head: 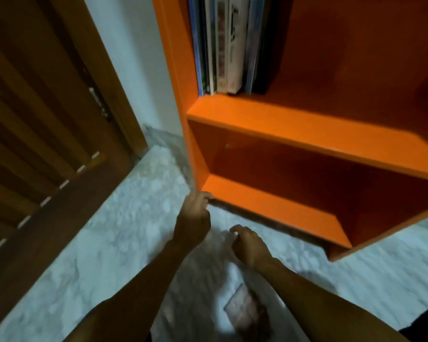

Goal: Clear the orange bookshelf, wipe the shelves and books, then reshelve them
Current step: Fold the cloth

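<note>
Your left hand (pixel 194 213) curls its fingers at the bookshelf's (pixel 307 129) bottom corner; whether they grip, you cannot tell. Your right hand (pixel 247 245), at four o'clock from it, has curled fingers holding nothing clear. Books (pixel 226 45) stand at twelve.

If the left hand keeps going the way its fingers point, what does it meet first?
The left hand already has fingertips at the front edge of the orange bookshelf, at its bottom board's left corner; contact is blurred, so likely that edge.
</note>
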Action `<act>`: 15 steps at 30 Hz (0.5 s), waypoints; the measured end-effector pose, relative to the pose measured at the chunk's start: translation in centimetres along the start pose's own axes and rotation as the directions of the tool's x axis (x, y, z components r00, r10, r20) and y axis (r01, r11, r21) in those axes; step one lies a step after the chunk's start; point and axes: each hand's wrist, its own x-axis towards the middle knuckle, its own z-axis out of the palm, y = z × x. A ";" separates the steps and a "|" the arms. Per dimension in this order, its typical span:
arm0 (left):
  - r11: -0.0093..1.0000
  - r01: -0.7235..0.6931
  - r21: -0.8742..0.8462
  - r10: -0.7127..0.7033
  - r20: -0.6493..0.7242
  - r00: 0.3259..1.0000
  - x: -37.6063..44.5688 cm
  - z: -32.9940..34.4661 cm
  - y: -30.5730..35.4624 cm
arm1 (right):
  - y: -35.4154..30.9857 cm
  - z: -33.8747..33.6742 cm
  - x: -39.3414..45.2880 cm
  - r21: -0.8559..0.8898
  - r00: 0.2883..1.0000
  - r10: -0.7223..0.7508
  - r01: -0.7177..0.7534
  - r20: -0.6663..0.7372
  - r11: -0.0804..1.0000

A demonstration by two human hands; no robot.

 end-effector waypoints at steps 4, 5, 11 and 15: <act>0.853 0.518 0.066 -0.469 0.532 0.705 -8.8 5.5 -3.2 | 5.0 5.7 -1.9 -0.170 0.946 0.276 -0.248 0.171 0.954; 0.797 0.583 0.157 -0.542 0.613 0.576 -10.6 6.5 -3.0 | 5.7 6.7 -2.8 -0.186 0.924 0.330 -0.296 0.192 0.937; 0.703 0.621 0.347 -0.602 0.756 0.259 -18.0 10.4 -1.9 | 8.1 11.1 -6.2 -0.123 0.862 0.503 -0.493 0.063 0.861; 0.645 0.674 0.360 -0.659 0.708 0.253 -18.7 11.7 -1.5 | 9.0 11.5 -5.7 -0.051 0.852 0.482 -0.483 0.205 0.874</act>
